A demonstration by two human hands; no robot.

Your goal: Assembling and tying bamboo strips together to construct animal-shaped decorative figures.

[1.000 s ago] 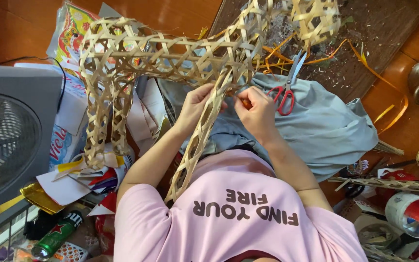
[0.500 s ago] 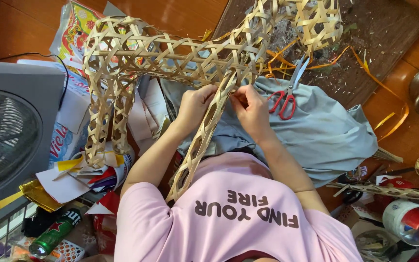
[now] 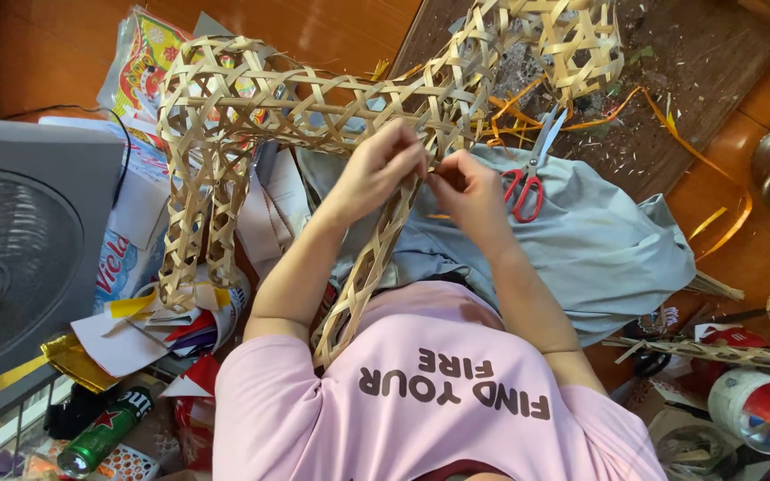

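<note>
Frame: woven bamboo lattice frame, open hexagonal weave, pale strips.
Left hand: fingers pinched on a strip.
Right hand: pinched on the same lattice.
Nearby: red-handled scissors on grey cloth.

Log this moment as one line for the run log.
left hand: gripping woven bamboo frame | right hand: pinching a strip at same spot | red-handled scissors: lying on grey cloth

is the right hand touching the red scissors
Apart. The head view shows the right hand pinching the woven bamboo frame, with a strip of grey cloth visible between it and the scissors.
</note>
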